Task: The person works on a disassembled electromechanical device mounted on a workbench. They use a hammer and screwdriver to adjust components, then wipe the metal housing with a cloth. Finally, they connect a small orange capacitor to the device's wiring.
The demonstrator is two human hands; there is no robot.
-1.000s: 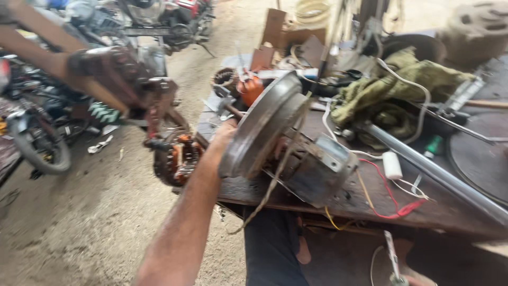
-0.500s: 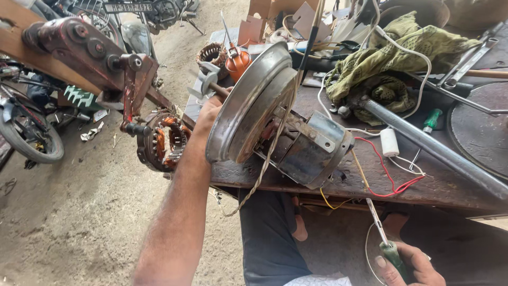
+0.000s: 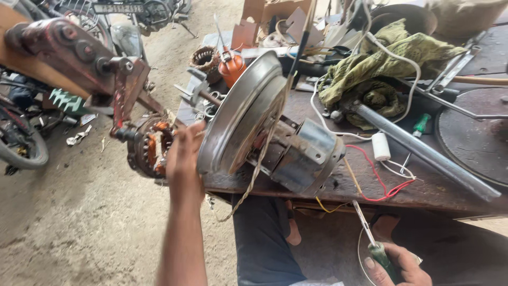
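A fan motor [image 3: 304, 153] with a round grey metal cover [image 3: 241, 114] lies tilted on its side at the front edge of a worn wooden workbench [image 3: 423, 185]. My left hand [image 3: 185, 153] grips the cover's left rim, arm stretched up from below. My right hand [image 3: 394, 265], low at the lower right, holds a green-handled screwdriver [image 3: 370, 241] with its shaft pointing up toward the bench edge. A twisted cord [image 3: 254, 175] hangs across the cover.
A wound copper stator [image 3: 151, 148] hangs on a rusty red winding stand [image 3: 79, 53] at left. On the bench lie a green cloth [image 3: 381, 69], a grey pipe [image 3: 423, 151], red and white wires [image 3: 381, 180], an orange oil can [image 3: 231, 66] and cardboard. Bikes stand on the dirt floor.
My view has moved closer and lower. My left hand has slid down the cover's rim. My right hand with the screwdriver has come further into view.
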